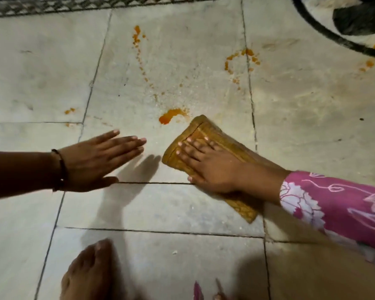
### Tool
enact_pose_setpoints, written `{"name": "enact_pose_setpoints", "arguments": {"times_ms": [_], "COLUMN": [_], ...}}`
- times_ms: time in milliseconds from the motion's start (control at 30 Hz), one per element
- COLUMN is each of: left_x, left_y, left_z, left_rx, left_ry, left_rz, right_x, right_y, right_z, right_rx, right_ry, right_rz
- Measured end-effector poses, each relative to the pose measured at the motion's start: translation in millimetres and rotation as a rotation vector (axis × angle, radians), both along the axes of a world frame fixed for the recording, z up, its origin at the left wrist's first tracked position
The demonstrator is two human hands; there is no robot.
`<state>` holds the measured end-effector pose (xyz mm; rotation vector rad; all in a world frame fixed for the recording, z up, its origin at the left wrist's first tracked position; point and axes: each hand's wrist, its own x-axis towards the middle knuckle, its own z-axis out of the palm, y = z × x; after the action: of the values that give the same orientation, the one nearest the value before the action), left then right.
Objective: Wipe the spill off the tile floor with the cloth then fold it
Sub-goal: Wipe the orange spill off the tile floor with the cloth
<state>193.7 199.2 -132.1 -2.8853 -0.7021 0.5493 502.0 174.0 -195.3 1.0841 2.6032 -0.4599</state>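
Right hand (212, 167) presses flat, fingers spread, on the cloth (206, 135); left hand (91, 163) hovers open, empty. Orange spill (171, 116) at eleven o'clock remains; folding undone.

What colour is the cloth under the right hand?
The cloth is golden yellow-brown with a woven, textured pattern, seen in the head view.
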Motion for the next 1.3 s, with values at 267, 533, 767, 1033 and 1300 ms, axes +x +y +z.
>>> {"name": "enact_pose_setpoints", "arguments": {"times_ms": [267,533,767,1033,1300], "left_x": [-41.5,-1.7,8.4,-2.2,-1.5], "left_y": [32.4,82.7,57.6,37.5,34.1], "left_z": [-19.2,-59.9,-81.9,-89.0,-94.8], "left_rx": [-0.021,-0.034,-0.137,-0.104,-0.158], "left_ry": [-0.074,-0.258,-0.501,-0.464,-0.439], "left_rz": [0.234,0.347,0.528,0.462,0.567], "right_x": [10.9,6.1,-60.5,-116.0,-39.6], "right_y": [37.1,0.8,22.8,127.4,11.3], "right_z": [27.3,-1.2,-10.7,-26.2,-16.5], "right_rx": [0.020,0.150,0.164,0.294,0.211], "right_ry": [-0.253,-0.144,-0.024,-0.051,-0.134], "right_rz": [0.319,0.086,0.115,-0.437,-0.774]}}
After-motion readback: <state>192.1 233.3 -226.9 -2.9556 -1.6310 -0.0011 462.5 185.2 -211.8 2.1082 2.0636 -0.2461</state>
